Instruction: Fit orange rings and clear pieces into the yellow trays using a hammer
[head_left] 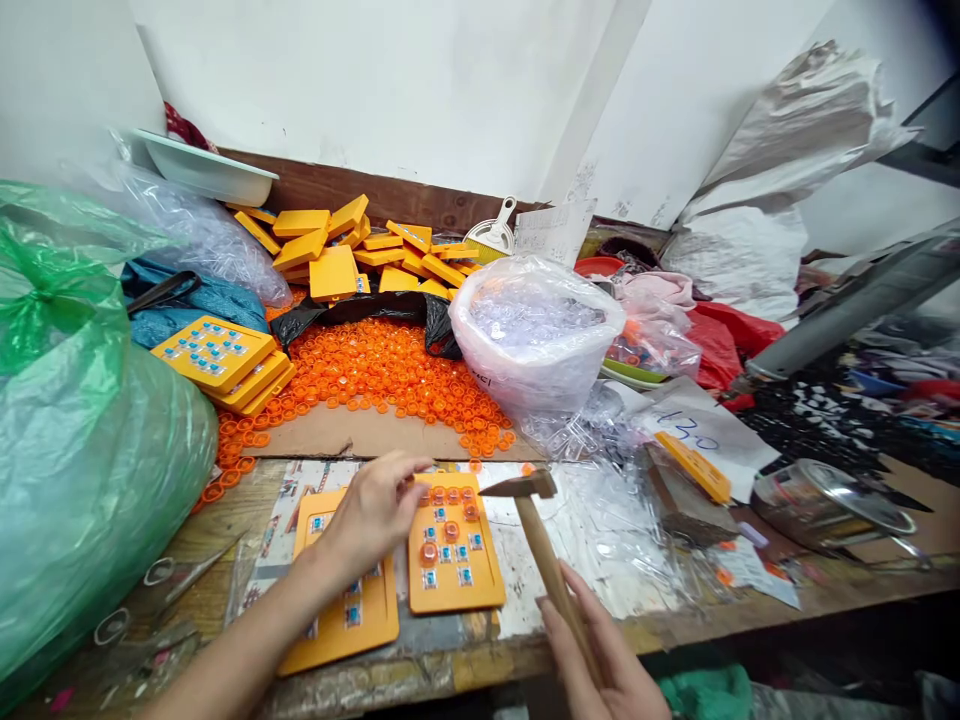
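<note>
My right hand (600,650) is wrapped round the wooden handle of a hammer (546,550), whose metal head hovers by the top right edge of a yellow plastic panel (450,590). Blue-centred clear pieces and several orange rings (451,531) sit on this panel. At its upper left corner is my left hand (381,508), fingers pinched together; what lies between them is hidden. Partly under my left wrist is a second yellow panel (375,625) with blue-centred pieces. Behind both spreads a large heap of loose orange rings (382,365).
A green bag (97,500) bulges at the left beside stacked yellow panels (217,355). More panels (334,272) pile up at the back. A white bag (532,345) of clear pieces stands behind the hammer. A metal pot (821,505) and a wooden block (682,500) are at right.
</note>
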